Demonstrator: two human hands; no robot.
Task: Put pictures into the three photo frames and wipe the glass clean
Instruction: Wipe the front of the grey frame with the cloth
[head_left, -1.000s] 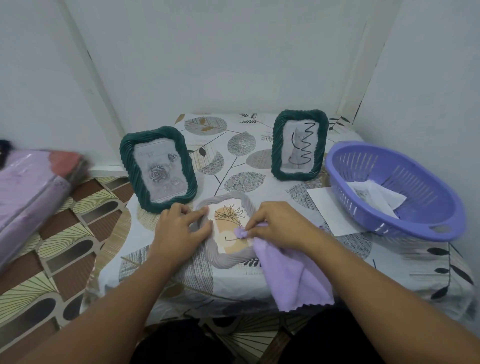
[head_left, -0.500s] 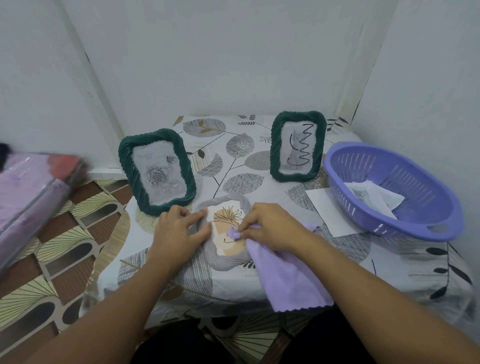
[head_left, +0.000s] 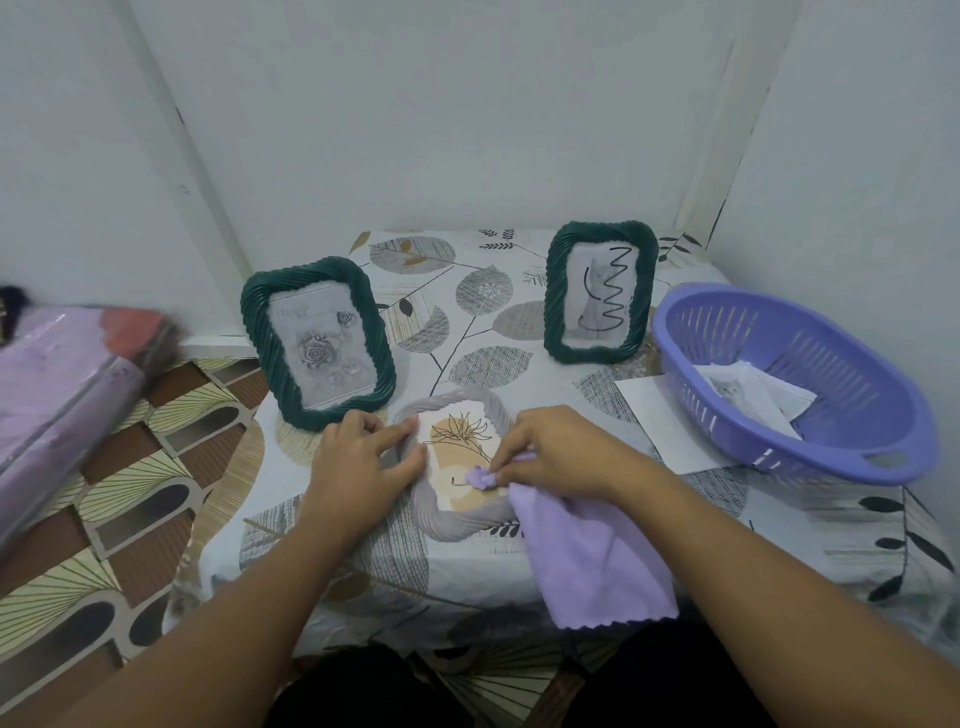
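Observation:
A grey frame (head_left: 457, 522) with a flower picture lies flat on the table in front of me. My left hand (head_left: 363, 467) rests on its left edge, fingers laid across the rim. My right hand (head_left: 558, 449) pinches a bunched corner of a lilac cloth (head_left: 597, 561) and presses it onto the lower part of the glass; the rest of the cloth hangs over the table's front edge. Two green frames stand upright behind: one with a rose picture (head_left: 317, 343) at the left, one with a cat picture and black scribbles on its glass (head_left: 600, 293) at the right.
A purple plastic basket (head_left: 852, 441) with paper sheets in it stands at the right, partly on a white sheet (head_left: 660, 415). The table (head_left: 467, 291) wears a leaf-print cloth and sits in a wall corner. A pink wrapped bundle (head_left: 57, 384) lies at the left over a patterned floor.
My right hand has slid the bunched cloth corner a little down and across the grey frame's glass. My left hand stays on the frame's left edge.

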